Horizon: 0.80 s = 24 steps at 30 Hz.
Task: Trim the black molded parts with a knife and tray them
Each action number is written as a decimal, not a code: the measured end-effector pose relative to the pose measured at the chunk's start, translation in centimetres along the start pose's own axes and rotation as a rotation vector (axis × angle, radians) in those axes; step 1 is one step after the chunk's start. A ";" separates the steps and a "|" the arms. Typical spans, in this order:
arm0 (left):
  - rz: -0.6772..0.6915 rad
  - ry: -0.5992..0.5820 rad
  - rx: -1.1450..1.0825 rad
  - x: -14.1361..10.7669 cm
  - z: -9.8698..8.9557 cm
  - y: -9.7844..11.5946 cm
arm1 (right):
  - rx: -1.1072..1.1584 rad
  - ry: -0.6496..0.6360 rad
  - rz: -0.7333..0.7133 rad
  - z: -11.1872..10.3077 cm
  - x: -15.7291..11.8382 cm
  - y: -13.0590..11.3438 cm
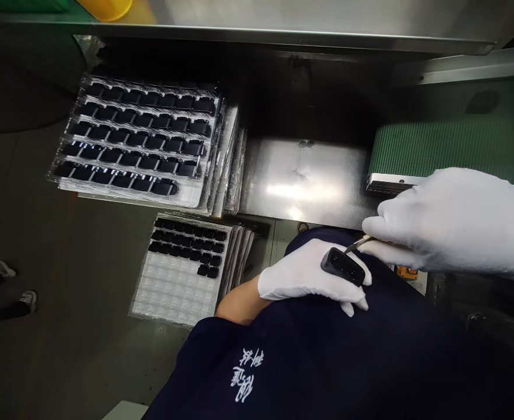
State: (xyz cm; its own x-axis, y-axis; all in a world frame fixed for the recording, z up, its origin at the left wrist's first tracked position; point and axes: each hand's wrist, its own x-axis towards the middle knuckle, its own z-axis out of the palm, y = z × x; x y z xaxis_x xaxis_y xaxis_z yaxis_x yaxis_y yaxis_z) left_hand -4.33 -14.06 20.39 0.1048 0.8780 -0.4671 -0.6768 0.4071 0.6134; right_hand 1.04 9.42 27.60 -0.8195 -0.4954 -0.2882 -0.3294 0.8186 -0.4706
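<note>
My left hand [303,271], in a white glove, is closed around a small black plastic part [343,266] with a rounded oblong shape and small marks on its face. From the right comes my right hand [453,221], also gloved in white. Its fingers pinch a slim metal tool with a pointed tip [356,242]; the fingers hide the rest of it. The tip touches or nearly touches the upper edge of the black part. Both hands are in front of the dark blue shirt [327,356].
A stack of clear trays [191,192] with rows of black parts stands left on a metal surface [304,181]. Lower down is a second, partly filled tray stack [173,291]. A green conveyor belt [453,146] lies at right. Another person's shoes [29,300] show far left.
</note>
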 end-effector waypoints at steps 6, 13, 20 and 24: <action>0.013 0.016 -0.003 0.0 0.3 -0.3 | -0.007 -0.026 0.095 0.4 0.4 -0.5; -0.001 0.027 0.010 -0.1 0.4 -0.4 | -0.010 -0.082 0.073 0.5 0.7 -0.8; 0.029 0.039 -0.007 -0.4 0.5 -0.6 | -0.105 -0.067 0.039 0.3 0.6 -0.8; 0.050 0.047 -0.016 -0.7 0.6 -0.6 | -0.180 -0.088 0.045 0.1 0.5 -0.7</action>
State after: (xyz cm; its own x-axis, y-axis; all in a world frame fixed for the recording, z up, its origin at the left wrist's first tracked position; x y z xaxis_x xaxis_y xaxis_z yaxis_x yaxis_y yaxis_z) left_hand -3.56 -14.79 20.69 0.0360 0.8841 -0.4658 -0.6920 0.3584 0.6266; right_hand 0.86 8.60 27.69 -0.7935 -0.4744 -0.3813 -0.3786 0.8752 -0.3011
